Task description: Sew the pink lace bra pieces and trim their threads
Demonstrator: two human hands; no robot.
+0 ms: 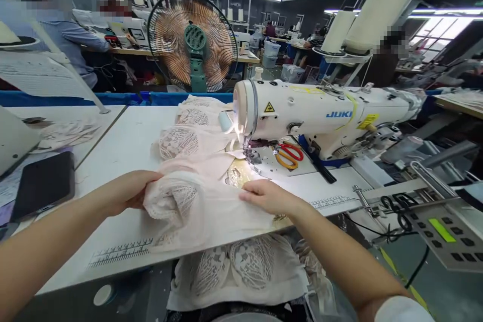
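A pale lace bra [222, 209] lies across the front of the white sewing table, below the needle area of the sewing machine [294, 108]. My left hand [134, 188] grips its lace cup edge, thumb on top and fingers partly hidden beneath. On the right, my right hand [267, 195] pinches the smooth band fabric close to the metal plate. Behind it, more bras [177, 143] trail back along the machine's left side. Another lace bra [241, 271] hangs below the table edge, over my lap.
Scissors [289, 155] with red and orange handles lie under the machine arm. A dark phone [45, 183] rests at the left. A large fan [194, 40] stands behind the table, and a control panel [445, 231] sits at the right. Other people work farther back.
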